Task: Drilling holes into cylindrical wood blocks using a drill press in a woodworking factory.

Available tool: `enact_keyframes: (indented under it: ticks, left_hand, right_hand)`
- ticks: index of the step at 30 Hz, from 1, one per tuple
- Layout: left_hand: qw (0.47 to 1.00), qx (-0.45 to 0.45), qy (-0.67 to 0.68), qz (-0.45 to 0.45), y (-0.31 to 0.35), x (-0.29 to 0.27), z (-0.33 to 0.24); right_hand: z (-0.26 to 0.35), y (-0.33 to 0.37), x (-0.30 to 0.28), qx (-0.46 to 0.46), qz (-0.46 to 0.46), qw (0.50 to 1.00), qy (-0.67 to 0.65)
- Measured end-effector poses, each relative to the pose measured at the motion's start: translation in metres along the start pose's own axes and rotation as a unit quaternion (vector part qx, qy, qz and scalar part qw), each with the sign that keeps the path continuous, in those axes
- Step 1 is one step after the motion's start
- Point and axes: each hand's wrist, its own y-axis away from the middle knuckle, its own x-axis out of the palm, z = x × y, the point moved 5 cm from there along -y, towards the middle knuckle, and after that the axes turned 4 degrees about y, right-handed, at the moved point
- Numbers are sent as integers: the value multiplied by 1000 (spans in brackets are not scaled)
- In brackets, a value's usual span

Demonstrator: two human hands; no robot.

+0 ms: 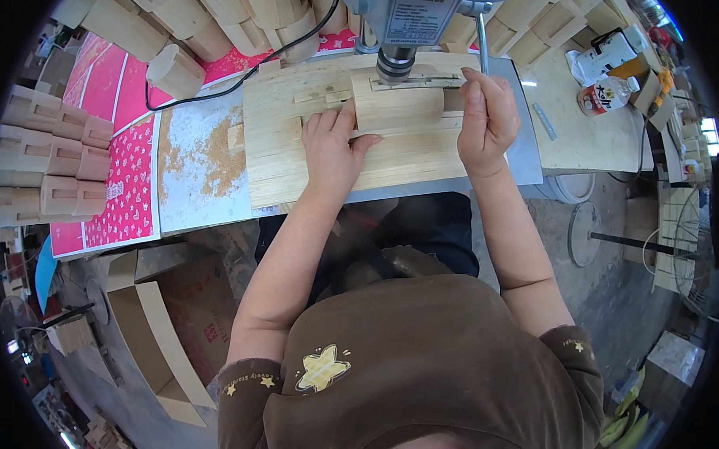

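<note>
A pale rounded wooden block (399,106) lies on a wooden board (294,175) beneath a bench drill (420,20). At the block's left end rests my left hand (331,146), its fingers behind the end and its thumb along the near edge, holding it in place. The drill chuck (395,63) sits just over the block's far side; the block hides any bit tip. My right hand (488,121) is closed around the lower end of the drill's metal lever (482,42). Thin wooden strips (323,95) on the board border the block.
Stacked wooden pieces (56,152) stand at left, with more along the back. Sawdust (219,158) covers the table left of the board. A black cable (243,80) runs to the back. At right are a bottle (604,95) and a blue marker (544,121); a cardboard box (153,334) stands below left.
</note>
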Motion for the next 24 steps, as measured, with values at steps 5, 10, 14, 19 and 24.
enact_keyframes:
  ticks: [5, 10, 14, 19, 24]
  left_hand:
    - [1000, -10, -4, -2, 1, -3, 0]
    - [1000, -10, -2, -7, 1, -5, 1]
    - [1000, -17, 3, 7, -3, -2, -2]
    - [995, -55, 78, 18, -6, -2, 5]
    - [986, -77, 148, 31, -8, -7, 20]
  right_hand:
    - [12, -23, -18, -49, 37, 998, -6]
    - [33, -148, -15, 47, 25, 993, 105]
    - [-21, -196, 32, -1, 61, 992, 110]
    - [-36, -142, 5, 50, 117, 990, 63]
    - [-68, -2, 7, 57, 385, 913, 122]
